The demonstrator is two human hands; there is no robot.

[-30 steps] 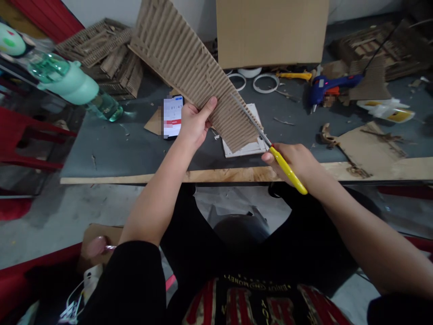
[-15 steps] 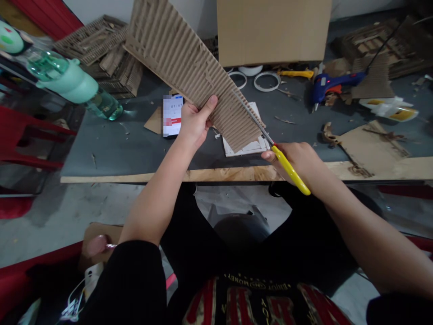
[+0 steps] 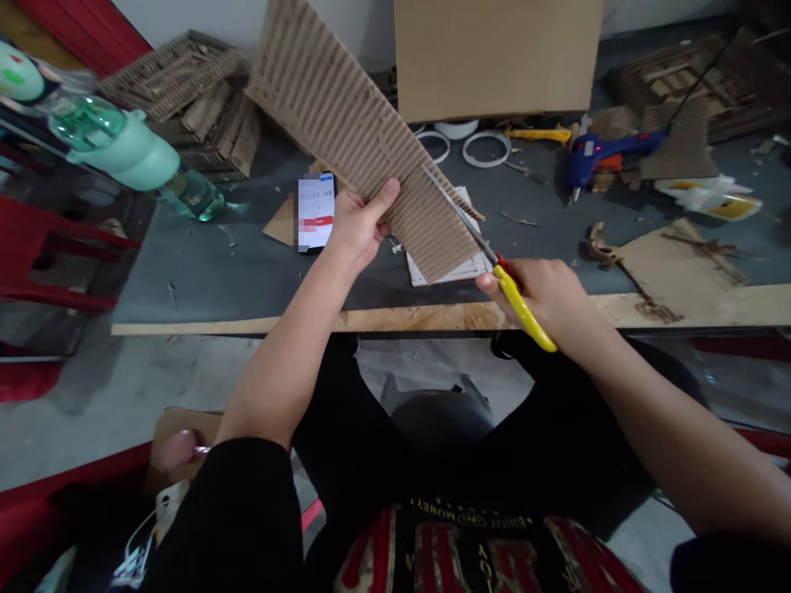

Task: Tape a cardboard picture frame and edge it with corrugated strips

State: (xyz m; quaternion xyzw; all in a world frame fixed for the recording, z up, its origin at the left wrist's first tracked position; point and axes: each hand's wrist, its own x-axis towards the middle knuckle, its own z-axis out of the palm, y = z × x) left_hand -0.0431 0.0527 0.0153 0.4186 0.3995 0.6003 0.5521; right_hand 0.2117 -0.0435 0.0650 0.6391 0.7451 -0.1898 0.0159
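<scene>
A long piece of corrugated cardboard [image 3: 346, 107] slants over the table, its ridges facing up. My left hand [image 3: 364, 222] pinches its lower edge, thumb on top. My right hand [image 3: 540, 292] is wrapped round the yellow handles of the scissors [image 3: 522, 309]. The metal blades lie along the cardboard's right edge, where a narrow strip [image 3: 463, 204] stands partly apart from the piece. Beneath the cardboard's lower end lie white sheets [image 3: 457, 270], partly covered.
Left: a phone [image 3: 316, 212], a green bottle [image 3: 133, 152] and stacked cardboard frames [image 3: 203, 107]. Behind: a large cardboard panel [image 3: 494, 58] and tape rings [image 3: 487, 149]. Right: a blue glue gun [image 3: 609, 156], a white bottle [image 3: 710, 198] and a cardboard scrap [image 3: 680, 263]. A wooden strip [image 3: 420, 319] edges the table.
The cardboard's upper end has swung slightly right. The scissors' handles have drawn closer together and shifted a little left with my right hand. My left hand keeps its hold.
</scene>
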